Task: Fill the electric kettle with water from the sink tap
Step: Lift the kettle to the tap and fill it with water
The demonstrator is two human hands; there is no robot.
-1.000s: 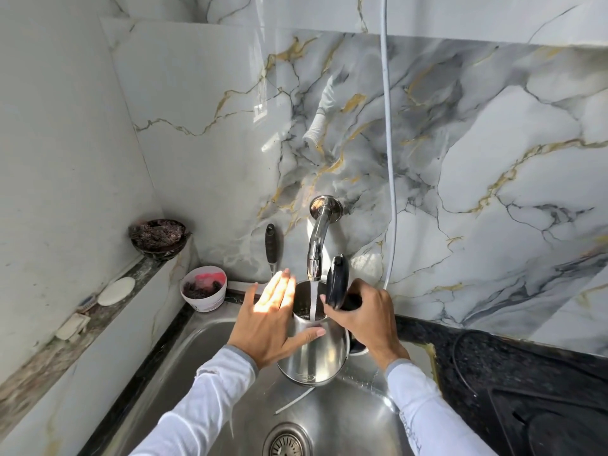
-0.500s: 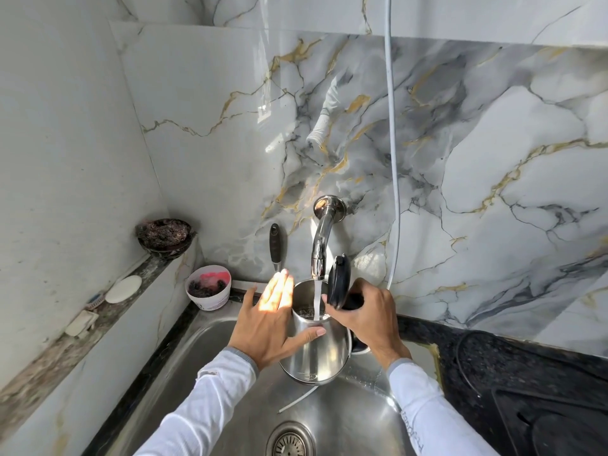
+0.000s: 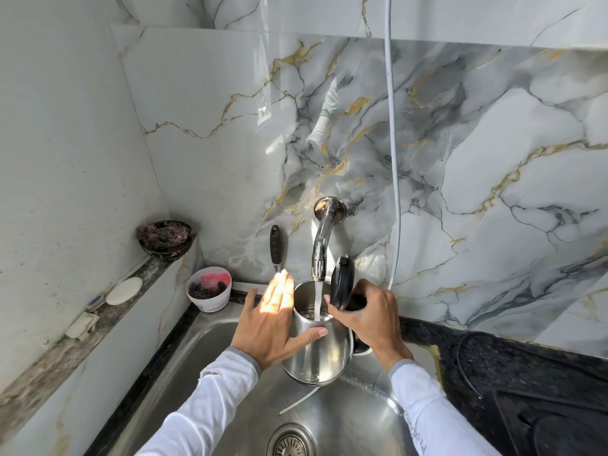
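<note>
A steel electric kettle (image 3: pixel 317 355) is held above the steel sink (image 3: pixel 210 366), its black lid (image 3: pixel 342 281) flipped up. Directly over its mouth hangs the chrome tap (image 3: pixel 320 248), and a stream of water runs from it into the kettle. My right hand (image 3: pixel 368 319) is wrapped around the kettle's black handle on the right side. My left hand (image 3: pixel 274 327) lies flat against the kettle's left wall, fingers spread and thumb across the front.
A white cup (image 3: pixel 209 292) of scrubbers stands at the sink's back left corner. A dark bowl (image 3: pixel 165 240) and soap sit on the left ledge. A black-handled utensil (image 3: pixel 275 246) leans on the marble wall. A dark countertop (image 3: pixel 513 383) lies right; the drain (image 3: pixel 291 442) is below.
Both hands and the kettle have stayed where they were under the running tap. Only the camera view has shifted slightly.
</note>
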